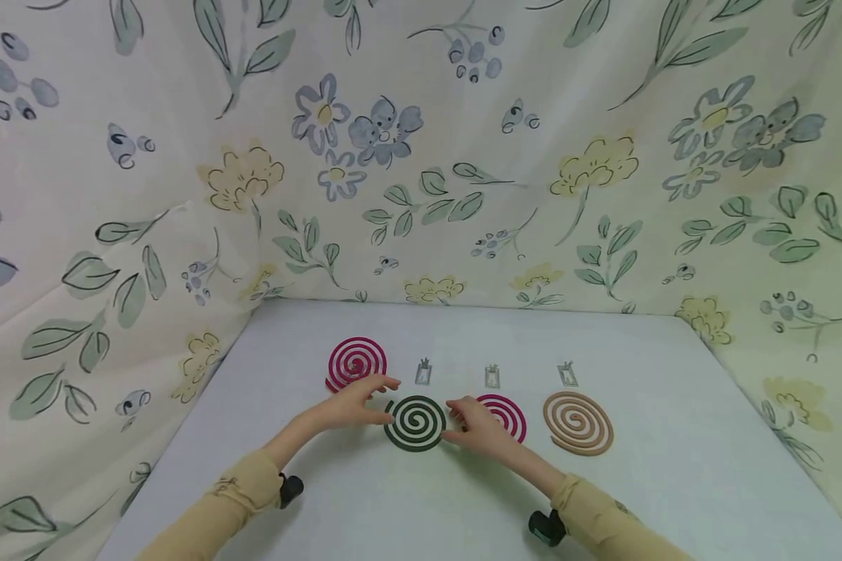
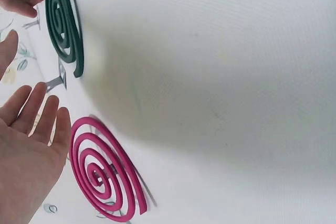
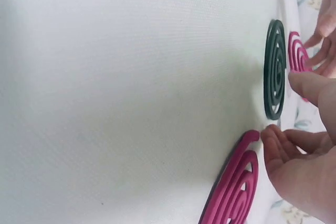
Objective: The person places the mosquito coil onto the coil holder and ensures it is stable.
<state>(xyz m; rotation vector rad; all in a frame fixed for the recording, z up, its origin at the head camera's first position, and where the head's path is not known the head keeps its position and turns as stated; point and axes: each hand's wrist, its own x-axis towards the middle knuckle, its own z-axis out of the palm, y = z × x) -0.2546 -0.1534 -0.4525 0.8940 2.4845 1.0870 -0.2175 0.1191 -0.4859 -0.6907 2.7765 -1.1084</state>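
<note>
Beside the green coil, both hands, thumbs parted from fingers.

Stands on table — one coil left, three coils before

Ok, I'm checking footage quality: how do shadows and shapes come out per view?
Head: soft shadows on the flat white tabletop; left wrist: a broad, soft-edged shadow, the dark green spiral coil foreshortened into a narrow oval; right wrist: that coil narrow too, faint shading beside it.
</note>
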